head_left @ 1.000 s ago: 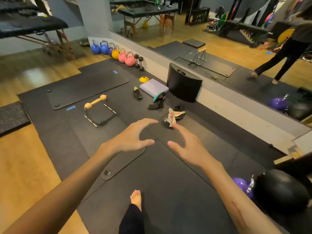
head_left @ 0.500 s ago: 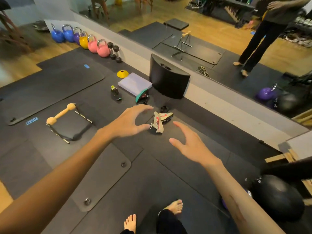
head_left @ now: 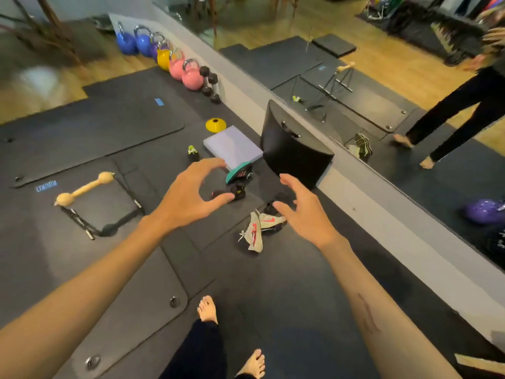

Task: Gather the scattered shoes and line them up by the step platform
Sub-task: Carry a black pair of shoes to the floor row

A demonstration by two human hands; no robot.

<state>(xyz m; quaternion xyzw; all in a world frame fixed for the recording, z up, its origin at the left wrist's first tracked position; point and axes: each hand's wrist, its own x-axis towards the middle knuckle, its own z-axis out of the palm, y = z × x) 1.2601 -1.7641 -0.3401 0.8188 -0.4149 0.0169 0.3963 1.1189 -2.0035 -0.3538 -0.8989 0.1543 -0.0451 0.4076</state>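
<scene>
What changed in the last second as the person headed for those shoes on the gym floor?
The person stepped closer, so the white shoes with red marks and the black shoe with a teal sole now lie nearer. Both arms stayed stretched forward, left hand and right hand open, holding nothing. The shoes, lilac foam pad and black curved block have not moved.

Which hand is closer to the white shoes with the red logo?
Right. The right hand hovers just above-right of the white shoes, fingertips over one; the left hand reaches farther left.
</scene>
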